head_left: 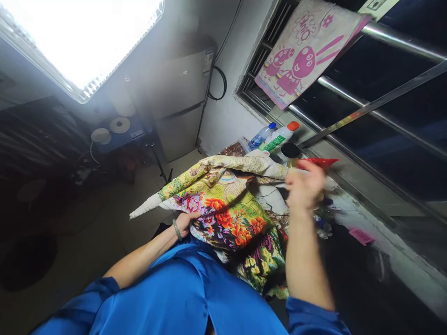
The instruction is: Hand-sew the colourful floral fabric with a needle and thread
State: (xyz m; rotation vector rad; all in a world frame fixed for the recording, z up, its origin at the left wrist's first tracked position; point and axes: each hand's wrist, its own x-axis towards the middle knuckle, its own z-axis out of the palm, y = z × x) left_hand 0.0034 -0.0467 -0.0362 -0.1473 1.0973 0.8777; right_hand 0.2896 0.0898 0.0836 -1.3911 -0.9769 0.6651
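Observation:
A large cross-stitch cloth [223,209] with red, orange and pink flowers on a yellow-green ground lies across my lap, its far edge rolled into a long tube. My left hand [186,222], with a bangle at the wrist, is closed on the cloth's near left edge; its fingers are partly hidden under the fabric. My right hand [306,184] is raised at the right end of the roll and blurred by motion. Its fingers look curled together, and whatever they hold is too small or smeared to make out.
Beyond the cloth, bottles with blue [262,136] and orange [284,135] caps stand by the wall. A red packet [319,163] lies near my right hand, and a pink item [362,236] sits farther right. A bright lamp [77,42] hangs upper left; window bars [349,95] run along the right.

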